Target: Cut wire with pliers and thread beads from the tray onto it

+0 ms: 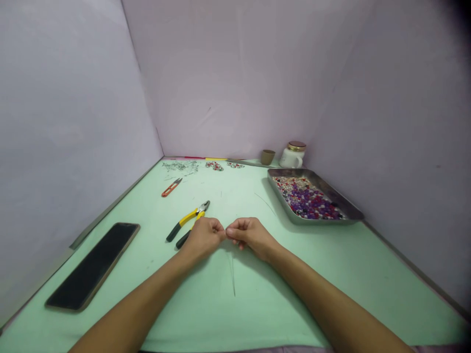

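Note:
My left hand (208, 235) and my right hand (252, 235) meet fingertip to fingertip over the middle of the table. Both are closed in a pinch on a thin wire (233, 277), whose pale length hangs down below the fingers toward me. The part between the fingertips is hidden. Just beyond and left of my left hand lie pliers (191, 218) with yellow and black handles, partly covered by that hand. Farther off rests a pair of orange-handled thread snips (171, 187).
A metal tray (294, 219) of mixed beads stands at right. Behind it are a white lidded jar (292, 158) and a small brown cup (268, 157). Cut wire pieces (180, 167) and beaded pieces (214, 166) lie at the back. A phone (93, 267) lies left. Walls enclose the table.

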The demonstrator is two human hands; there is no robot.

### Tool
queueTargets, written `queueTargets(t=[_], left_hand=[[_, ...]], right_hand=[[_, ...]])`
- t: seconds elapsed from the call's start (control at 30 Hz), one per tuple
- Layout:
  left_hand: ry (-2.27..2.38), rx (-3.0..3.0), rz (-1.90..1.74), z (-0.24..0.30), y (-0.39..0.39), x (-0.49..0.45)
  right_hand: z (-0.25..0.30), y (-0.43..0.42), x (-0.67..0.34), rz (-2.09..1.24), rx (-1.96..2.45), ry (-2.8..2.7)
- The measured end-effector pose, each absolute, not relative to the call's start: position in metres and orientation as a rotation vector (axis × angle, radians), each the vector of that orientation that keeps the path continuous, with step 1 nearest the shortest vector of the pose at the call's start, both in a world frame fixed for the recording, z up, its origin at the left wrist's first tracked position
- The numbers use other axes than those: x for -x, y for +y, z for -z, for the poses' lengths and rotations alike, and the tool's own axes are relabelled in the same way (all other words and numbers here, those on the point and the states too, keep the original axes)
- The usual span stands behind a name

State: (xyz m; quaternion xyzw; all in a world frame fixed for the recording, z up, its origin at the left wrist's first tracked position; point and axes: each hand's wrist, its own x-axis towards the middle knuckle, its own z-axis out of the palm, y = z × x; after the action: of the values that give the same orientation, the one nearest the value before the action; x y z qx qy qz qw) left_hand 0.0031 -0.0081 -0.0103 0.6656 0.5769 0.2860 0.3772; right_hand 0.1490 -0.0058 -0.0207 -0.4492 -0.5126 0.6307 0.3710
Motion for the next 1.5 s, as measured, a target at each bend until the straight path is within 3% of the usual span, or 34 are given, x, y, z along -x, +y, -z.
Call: queueTargets(t=[0.2, 0.6, 0.73, 0.87, 1.03, 1.27, 1.5], left_hand=[[1.373, -1.791, -0.604, 0.006, -0.001, 0.01], [2.09, -2.097, -0.125, -0.016, 0.019, 0.057], [2.435, -1.937, -0.392, -0.022, 0.02, 0.067], [2.131, -2.006, -0.898, -0.021, 0.013, 0.056], [2.177, -2.007, -0.696, -0.019, 0.014, 0.055], [1.377, -2.012, -0.721, -0.013, -0.002, 0.019], [1.412, -1.81, -0.817, 0.005, -0.007, -0.005]], right_hand=[[0.019, 0.0, -0.153, -1.59, 1.169, -1.323], [0.027, 0.014, -0.169, -1.488, 1.26, -1.201], [0.026, 0.015, -0.172, -1.487, 1.232, -1.179], [0.023, 0.012, -0.17, -1.542, 1.229, -1.186], [0.022, 0.01, -0.168, -1.555, 1.216, -1.161], [0.02, 0.001, -0.156, -1.585, 1.173, -1.243], [0.024, -0.004, -0.15, -1.697, 1.038, -1.1]])
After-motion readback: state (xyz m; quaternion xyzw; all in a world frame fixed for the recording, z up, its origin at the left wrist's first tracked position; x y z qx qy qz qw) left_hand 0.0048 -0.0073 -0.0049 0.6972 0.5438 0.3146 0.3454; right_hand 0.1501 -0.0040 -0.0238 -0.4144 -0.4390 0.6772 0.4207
